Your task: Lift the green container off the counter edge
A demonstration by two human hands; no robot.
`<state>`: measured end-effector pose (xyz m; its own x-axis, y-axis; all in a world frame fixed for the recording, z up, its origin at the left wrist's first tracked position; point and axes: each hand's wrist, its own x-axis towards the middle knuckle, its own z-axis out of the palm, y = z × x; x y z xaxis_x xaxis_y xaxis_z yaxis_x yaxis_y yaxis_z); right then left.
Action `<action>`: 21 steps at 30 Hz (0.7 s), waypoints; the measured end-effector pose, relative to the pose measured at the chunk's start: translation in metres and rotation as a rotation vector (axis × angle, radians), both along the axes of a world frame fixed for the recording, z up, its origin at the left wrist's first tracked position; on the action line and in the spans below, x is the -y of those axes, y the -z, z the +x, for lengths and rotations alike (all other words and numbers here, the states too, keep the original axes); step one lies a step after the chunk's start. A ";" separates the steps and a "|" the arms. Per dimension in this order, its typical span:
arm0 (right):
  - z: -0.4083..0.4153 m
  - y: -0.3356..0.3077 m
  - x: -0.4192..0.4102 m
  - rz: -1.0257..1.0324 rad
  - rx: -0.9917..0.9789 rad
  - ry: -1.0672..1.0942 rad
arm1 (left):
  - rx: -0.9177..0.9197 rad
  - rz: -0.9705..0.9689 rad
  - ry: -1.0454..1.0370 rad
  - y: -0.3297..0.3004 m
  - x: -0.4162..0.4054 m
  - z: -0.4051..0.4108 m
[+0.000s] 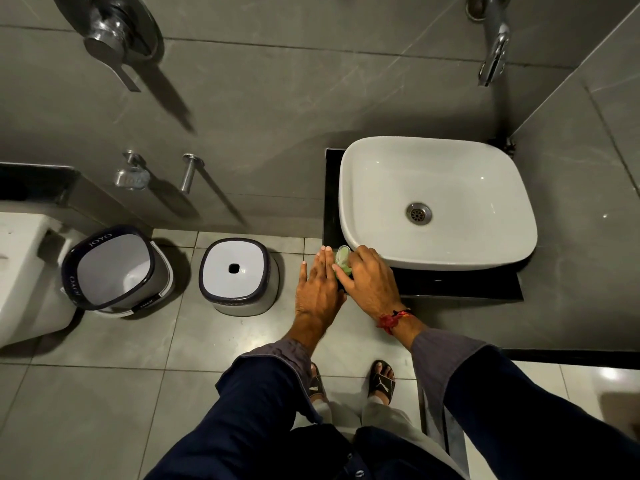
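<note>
A small green and clear container (343,259) stands at the front left corner of the black counter (460,284), beside the white basin (436,202). My right hand (369,282) has its fingers curled round the container from the right. My left hand (320,285) lies flat with straight fingers, its fingertips against the container's left side. Most of the container is hidden between the two hands.
A wall tap (493,46) hangs above the basin. On the tiled floor to the left stand an upturned stool (239,275) and a bucket (114,268), with a toilet (24,271) at the far left. A mixer lever (114,32) juts from the wall.
</note>
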<state>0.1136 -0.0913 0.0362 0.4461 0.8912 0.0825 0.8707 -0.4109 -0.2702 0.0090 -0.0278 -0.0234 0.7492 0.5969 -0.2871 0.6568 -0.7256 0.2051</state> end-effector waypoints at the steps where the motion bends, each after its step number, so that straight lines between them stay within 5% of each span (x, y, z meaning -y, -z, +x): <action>1: 0.000 0.002 0.003 -0.005 -0.057 0.050 | 0.005 -0.005 -0.004 0.000 0.000 0.000; 8: 0.000 0.019 0.011 -0.044 -0.450 0.143 | 0.064 -0.074 -0.020 0.000 -0.007 -0.002; 21: -0.003 0.024 -0.019 -0.081 -0.483 0.173 | 0.146 -0.165 -0.117 -0.009 -0.023 0.004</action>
<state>0.1110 -0.0726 0.0127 0.5573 0.7962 -0.2355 0.5725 -0.5739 -0.5856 0.0132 -0.0052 -0.0144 0.7186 0.6357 -0.2820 0.6890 -0.5954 0.4133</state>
